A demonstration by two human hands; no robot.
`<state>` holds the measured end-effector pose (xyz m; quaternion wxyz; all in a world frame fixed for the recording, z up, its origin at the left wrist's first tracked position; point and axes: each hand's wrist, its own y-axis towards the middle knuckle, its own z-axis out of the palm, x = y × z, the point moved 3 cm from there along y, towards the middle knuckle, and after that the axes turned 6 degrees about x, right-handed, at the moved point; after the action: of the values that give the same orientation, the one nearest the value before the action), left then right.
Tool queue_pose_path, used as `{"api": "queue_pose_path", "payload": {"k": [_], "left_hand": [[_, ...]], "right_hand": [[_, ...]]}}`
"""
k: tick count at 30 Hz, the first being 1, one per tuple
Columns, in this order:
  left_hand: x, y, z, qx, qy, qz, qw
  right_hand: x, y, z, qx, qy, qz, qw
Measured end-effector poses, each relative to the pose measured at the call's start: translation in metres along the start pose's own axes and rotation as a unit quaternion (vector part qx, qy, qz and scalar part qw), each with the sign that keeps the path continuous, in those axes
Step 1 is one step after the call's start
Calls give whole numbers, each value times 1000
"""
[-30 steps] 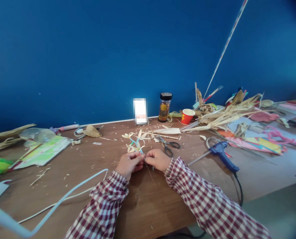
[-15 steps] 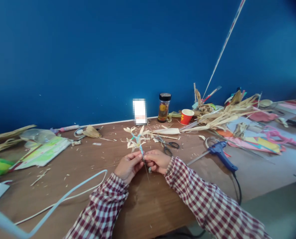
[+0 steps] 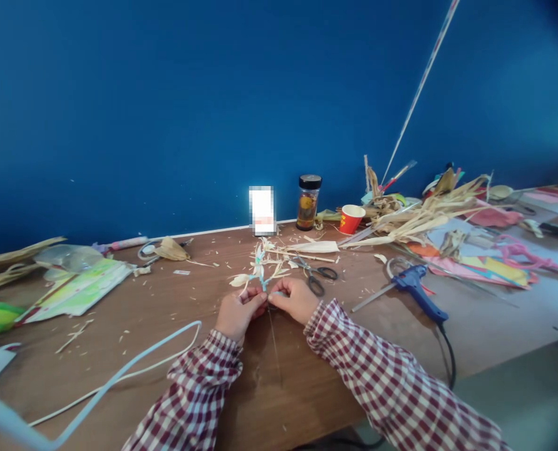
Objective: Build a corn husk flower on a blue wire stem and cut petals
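Observation:
Between my hands stands a small spray of pale corn-husk flowers (image 3: pixel 242 279), its stem wrapped in light blue tape and a thin wire (image 3: pixel 275 351) trailing down towards me. My left hand (image 3: pixel 239 312) is closed, pinching the stem just below the blossoms between thumb and fingers. From the other side my right hand (image 3: pixel 299 301) pinches at the same spot, thumb and forefinger together; the fingertips hide exactly what lies between them. Black-handled scissors (image 3: pixel 317 275) lie on the table just beyond my right hand.
A blue glue gun (image 3: pixel 417 291) with a black cord lies right. Behind are a red paper cup (image 3: pixel 352 220), a dark-lidded jar (image 3: pixel 309 203) and a bright blurred-out panel (image 3: pixel 262 210). Dry husks (image 3: pixel 414 222) heap at right. A white cable (image 3: pixel 128 366) loops at left; husk scraps dot the tabletop.
The flower spray has turned and tilted, with one blossom now leaning left. My right fingers have uncurled somewhat and shifted up the stem. More of the wire shows below my hands.

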<state>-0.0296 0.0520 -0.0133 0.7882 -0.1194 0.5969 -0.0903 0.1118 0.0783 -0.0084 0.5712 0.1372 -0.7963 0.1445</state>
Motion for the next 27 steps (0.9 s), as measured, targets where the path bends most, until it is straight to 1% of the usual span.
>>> {"api": "queue_pose_path", "payload": {"k": [4, 10, 13, 16, 21, 23, 27], "left_hand": [[-1, 1, 0, -4, -2, 12, 1000], [-4, 0, 1, -24, -8, 12, 1000], [-3, 1, 1, -10, -10, 12, 1000], [0, 3, 1, 17, -16, 12, 1000], [2, 3, 1, 38, -18, 10, 999], [2, 3, 1, 27, -3, 9, 1000], [1, 3, -1, -15, 42, 16, 999]], "right_hand": [[0, 0, 2, 14, -12, -3, 1000], [-2, 2, 1, 1, -37, -27, 999], [-1, 2, 1, 3, -33, -39, 999], [1, 1, 0, 8, -35, -48, 998], [0, 1, 1, 10, -28, -40, 999], [-1, 1, 3, 15, -23, -34, 999], [-2, 1, 6, 37, -6, -23, 999]]}}
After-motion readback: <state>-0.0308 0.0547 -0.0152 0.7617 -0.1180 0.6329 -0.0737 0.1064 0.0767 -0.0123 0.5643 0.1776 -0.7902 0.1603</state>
